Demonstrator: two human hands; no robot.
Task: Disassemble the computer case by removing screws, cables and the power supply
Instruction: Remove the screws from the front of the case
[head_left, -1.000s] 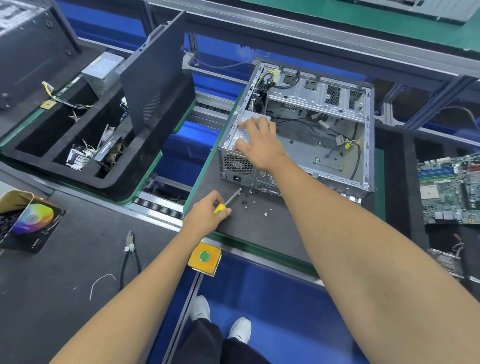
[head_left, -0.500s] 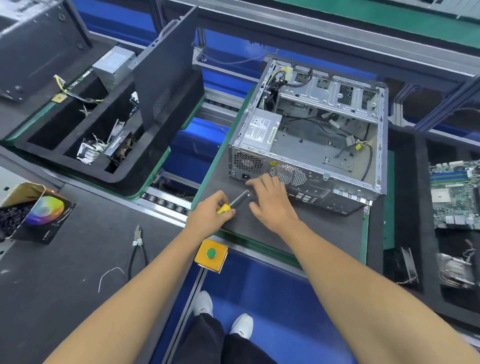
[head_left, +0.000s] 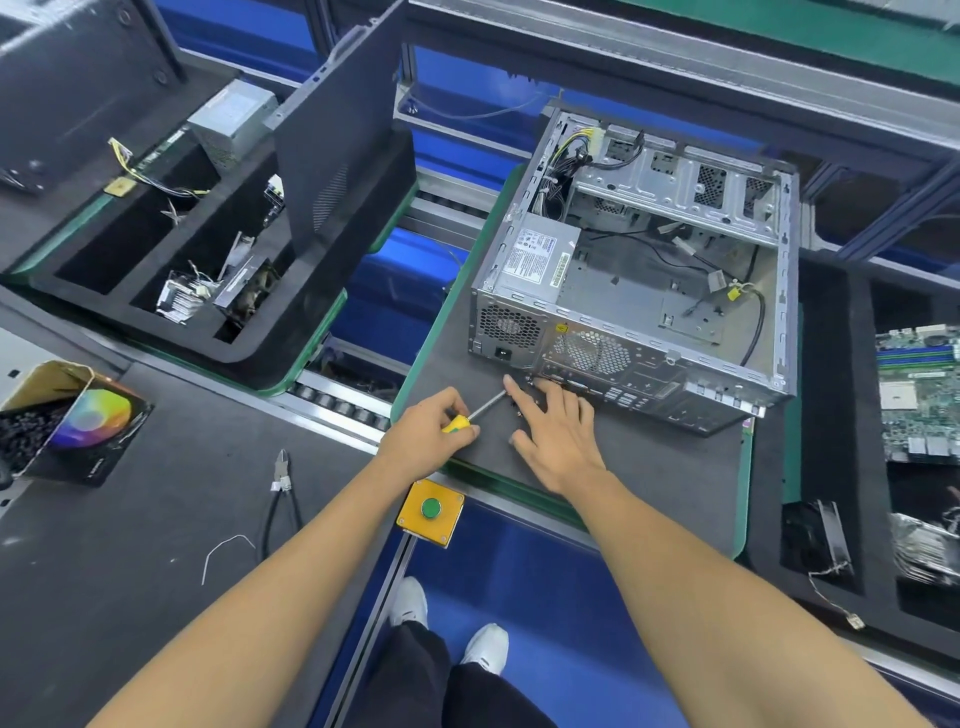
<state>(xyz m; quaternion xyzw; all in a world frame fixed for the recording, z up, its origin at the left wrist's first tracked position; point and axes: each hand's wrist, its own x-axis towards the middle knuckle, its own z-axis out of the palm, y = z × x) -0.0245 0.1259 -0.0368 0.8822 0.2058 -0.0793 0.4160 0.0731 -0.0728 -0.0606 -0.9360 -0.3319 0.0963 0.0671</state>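
One left hand gripped one screwdriver while one right hand lay flat, fingers spread, just near of one computer case.

Screwdriver handle mostly hidden in left hand. Small screws under right hand too tiny to count. Motherboard cut off at right edge.
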